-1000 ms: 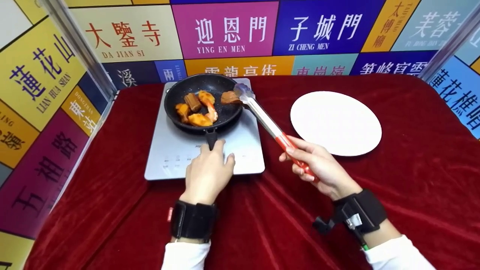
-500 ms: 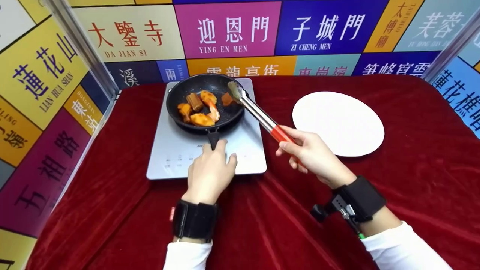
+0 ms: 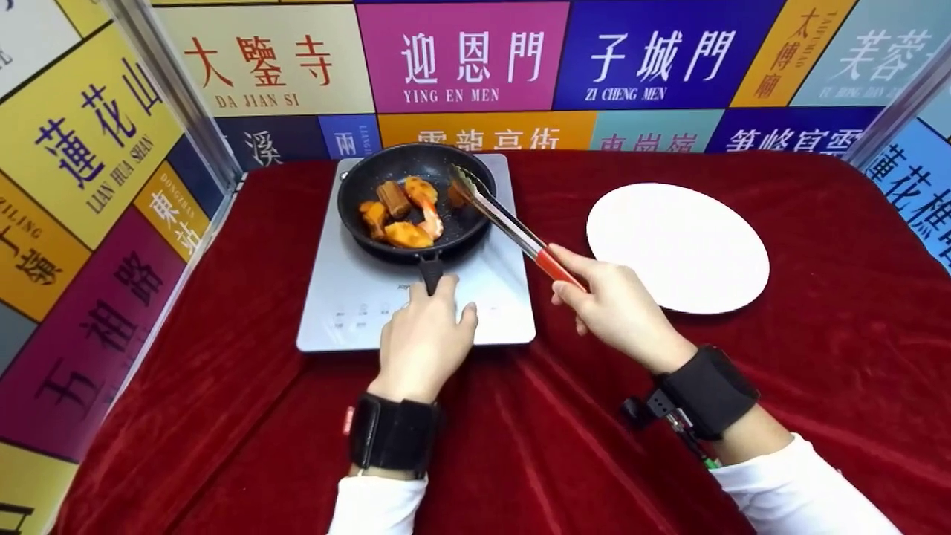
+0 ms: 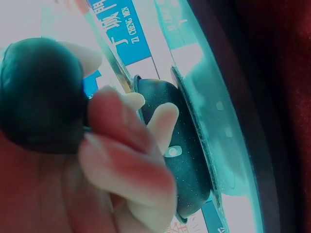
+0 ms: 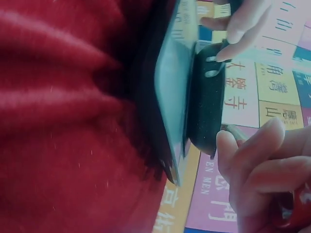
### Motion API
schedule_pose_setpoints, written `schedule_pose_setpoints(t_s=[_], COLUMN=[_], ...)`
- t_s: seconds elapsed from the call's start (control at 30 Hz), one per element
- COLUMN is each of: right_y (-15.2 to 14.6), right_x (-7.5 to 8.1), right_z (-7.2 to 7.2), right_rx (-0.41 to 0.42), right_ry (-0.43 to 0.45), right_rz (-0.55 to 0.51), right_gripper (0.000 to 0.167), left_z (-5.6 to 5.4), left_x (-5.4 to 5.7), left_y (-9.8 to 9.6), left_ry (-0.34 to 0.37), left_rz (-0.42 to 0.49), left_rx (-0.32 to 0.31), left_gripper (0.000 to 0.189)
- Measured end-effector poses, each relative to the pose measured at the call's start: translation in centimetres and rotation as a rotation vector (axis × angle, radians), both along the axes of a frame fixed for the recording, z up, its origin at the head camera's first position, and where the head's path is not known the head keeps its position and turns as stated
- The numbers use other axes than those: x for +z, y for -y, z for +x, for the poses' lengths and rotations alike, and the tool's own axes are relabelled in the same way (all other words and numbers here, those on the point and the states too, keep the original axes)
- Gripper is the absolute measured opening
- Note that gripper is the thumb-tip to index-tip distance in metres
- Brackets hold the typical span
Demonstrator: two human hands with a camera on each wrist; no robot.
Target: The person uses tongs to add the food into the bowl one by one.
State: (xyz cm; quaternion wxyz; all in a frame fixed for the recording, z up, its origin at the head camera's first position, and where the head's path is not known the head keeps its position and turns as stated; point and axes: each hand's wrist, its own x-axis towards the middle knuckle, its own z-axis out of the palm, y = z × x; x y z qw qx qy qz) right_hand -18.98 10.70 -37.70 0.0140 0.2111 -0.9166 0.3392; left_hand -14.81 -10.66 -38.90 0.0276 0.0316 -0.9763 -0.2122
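A black frying pan (image 3: 390, 162) sits on a silver induction cooktop (image 3: 349, 293). My left hand (image 3: 425, 345) grips the pan's handle (image 3: 431, 273); its curled fingers show in the left wrist view. My right hand (image 3: 620, 305) holds metal tongs (image 3: 513, 225) by their red grips. The tongs' tips reach into the pan's right side, at a brown piece of food (image 3: 455, 196) partly hidden by them; whether they still pinch it I cannot tell. Left of it in the pan lie a ribbed brown block (image 3: 393, 199), a shrimp-like piece (image 3: 430, 219) and several orange-yellow pieces (image 3: 409, 235).
A white oval plate (image 3: 680, 249) lies right of the cooktop, beyond my right hand. Dark red cloth (image 3: 520, 431) with folds covers the table. Panels with large printed characters (image 3: 464, 59) stand behind and at both sides.
The tongs have moved left and down from the pan's right rim, bringing the brown piece down inside the pan. My left hand stays on the handle. The head view has shifted slightly.
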Motion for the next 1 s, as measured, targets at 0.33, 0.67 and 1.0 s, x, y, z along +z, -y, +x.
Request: schedule_pose_setpoints(t_s=[0.33,0.67,1.0], right_y=[1.1,2.2,4.1], right_x=[1.1,2.6,3.7], right_z=[-0.8,-0.6,-0.5], right_rx=[0.049,0.064,0.086], right_ry=[-0.506,-0.685,-0.615], right_rz=[0.385,0.538,0.588], right_gripper=[0.044,0.039,0.034], left_z=[0.0,-0.1,-0.1], left_x=[-0.1,0.1,0.0], left_y=[0.0,-0.1,0.0], left_ry=[-0.015,0.001,0.005], left_rz=[0.001,0.007,0.007], left_rx=[0.002,-0.004,0.0], left_gripper=[0.047,0.049,0.049])
